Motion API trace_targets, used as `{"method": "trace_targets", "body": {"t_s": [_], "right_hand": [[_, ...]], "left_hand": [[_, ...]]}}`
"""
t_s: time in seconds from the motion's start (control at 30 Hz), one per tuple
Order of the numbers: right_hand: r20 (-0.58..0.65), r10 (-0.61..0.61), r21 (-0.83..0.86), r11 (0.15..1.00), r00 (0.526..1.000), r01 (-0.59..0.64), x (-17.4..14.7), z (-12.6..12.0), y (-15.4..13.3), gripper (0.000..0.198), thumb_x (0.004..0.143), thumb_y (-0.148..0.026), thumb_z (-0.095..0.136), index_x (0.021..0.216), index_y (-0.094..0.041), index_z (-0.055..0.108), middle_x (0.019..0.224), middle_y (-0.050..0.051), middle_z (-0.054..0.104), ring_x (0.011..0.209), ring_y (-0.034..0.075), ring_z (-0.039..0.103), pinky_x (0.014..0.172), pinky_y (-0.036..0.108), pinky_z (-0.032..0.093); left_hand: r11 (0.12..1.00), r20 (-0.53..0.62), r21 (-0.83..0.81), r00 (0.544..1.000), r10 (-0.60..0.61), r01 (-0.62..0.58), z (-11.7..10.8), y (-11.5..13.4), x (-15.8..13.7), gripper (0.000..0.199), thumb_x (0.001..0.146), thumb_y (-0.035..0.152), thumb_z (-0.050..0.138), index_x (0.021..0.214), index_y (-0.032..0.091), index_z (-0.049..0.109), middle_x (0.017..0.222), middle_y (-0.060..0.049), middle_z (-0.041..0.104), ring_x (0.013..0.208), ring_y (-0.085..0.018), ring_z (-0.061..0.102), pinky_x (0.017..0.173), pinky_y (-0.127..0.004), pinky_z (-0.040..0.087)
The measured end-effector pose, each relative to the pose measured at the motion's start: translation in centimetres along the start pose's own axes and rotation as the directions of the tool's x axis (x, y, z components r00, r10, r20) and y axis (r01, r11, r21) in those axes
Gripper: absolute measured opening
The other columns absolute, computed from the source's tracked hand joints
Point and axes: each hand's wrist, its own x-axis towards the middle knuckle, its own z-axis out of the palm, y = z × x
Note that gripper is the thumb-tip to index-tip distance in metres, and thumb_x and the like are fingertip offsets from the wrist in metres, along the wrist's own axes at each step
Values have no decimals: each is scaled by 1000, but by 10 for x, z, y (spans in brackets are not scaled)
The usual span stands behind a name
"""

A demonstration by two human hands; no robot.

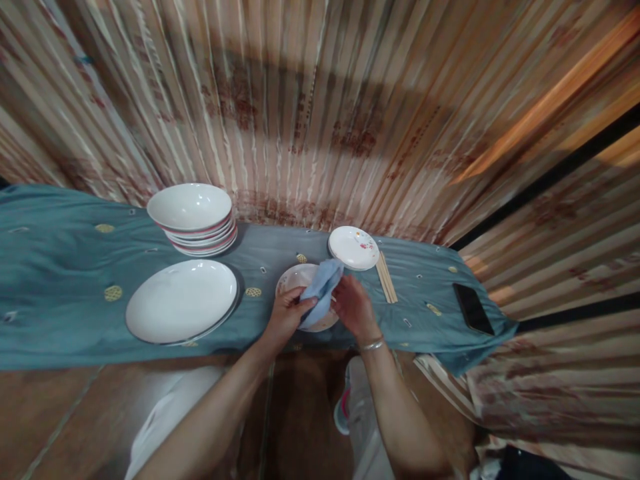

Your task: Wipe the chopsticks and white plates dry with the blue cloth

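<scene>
In the head view a folded light-blue cloth (321, 287) is held up over a white patterned bowl (296, 277) near the table's front edge. My left hand (286, 319) pinches the cloth's left side between thumb and fingers. At its right edge is my right hand (356, 308), with a bracelet at the wrist; its fingers are curled in against the cloth and slightly blurred. The cloth and both hands cover much of the bowl. Just behind the right hand sit small floral plates (353, 247), stacked, with wooden chopsticks (386, 279) beside them.
A stack of white bowls (193, 217) with red bands stands back left. In front of it lie large oval plates (183, 300), stacked. A black phone (473, 309) rests at the right end of the teal tablecloth (65, 280). Pleated curtains (310, 120) hang directly behind the table.
</scene>
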Motion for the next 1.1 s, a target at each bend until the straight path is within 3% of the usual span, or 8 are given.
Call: {"method": "trace_targets", "body": {"t_s": [0.17,0.37,0.5,0.63,0.77,0.9,1.0,1.1], "right_hand": [[61,-55,-157,985,997,64,-8,11,10,48,65,-46,74,106,-22,65,98,4,71,91,20,64,81,32,49],[-6,-129,-313,942,992,120,-4,6,17,18,65,-34,72,73,-18,68,65,-3,65,62,13,55,62,25,44],[-152,-82,-157,986,985,58,-1,-2,16,17,59,-29,71,55,-19,59,49,-7,52,49,8,44,51,22,37],[-144,-58,-27,998,988,55,-5,-1,6,24,58,-28,73,81,-23,68,55,-8,54,50,9,45,51,22,38],[-31,-151,-157,977,988,145,-9,-1,-1,50,63,-25,71,113,-27,64,60,-9,55,53,8,46,54,21,40],[76,-225,-439,867,971,235,-7,-5,2,41,68,-26,68,108,-26,67,74,-4,64,60,11,52,62,26,45],[59,-364,-658,686,929,311,-7,-5,4,28,74,-25,62,101,-26,70,90,0,68,76,17,60,80,34,47],[58,-515,-754,539,855,376,-11,-2,2,19,76,-24,58,89,-25,71,107,5,66,103,23,58,98,39,40]], "left_hand": [[999,-48,-2,998,45,-45,0,4,2,16,53,24,77,69,19,74,64,1,68,63,-18,61,66,-30,50],[998,-76,18,995,64,-62,-1,1,5,15,54,25,78,67,18,74,65,1,69,64,-17,61,67,-30,49],[988,-112,-153,993,-32,14,-3,7,4,27,56,32,80,75,15,74,68,-2,70,63,-17,62,66,-31,49],[968,-134,-248,991,-2,-31,-5,12,6,37,54,31,81,85,14,70,75,-2,70,67,-16,63,68,-30,50],[975,-201,-212,979,18,-62,-8,11,9,73,51,24,81,119,19,56,71,4,66,61,-13,60,63,-25,48],[994,-128,-93,990,53,-65,-11,7,10,92,53,20,78,136,22,40,69,6,65,58,-14,59,61,-27,49],[984,-93,114,985,149,-138,-14,7,9,68,56,18,75,121,23,58,80,1,68,71,-19,62,72,-32,51],[890,-63,381,953,297,-252,-18,10,8,31,61,16,69,91,24,71,89,-3,68,89,-23,61,90,-37,46]]}}
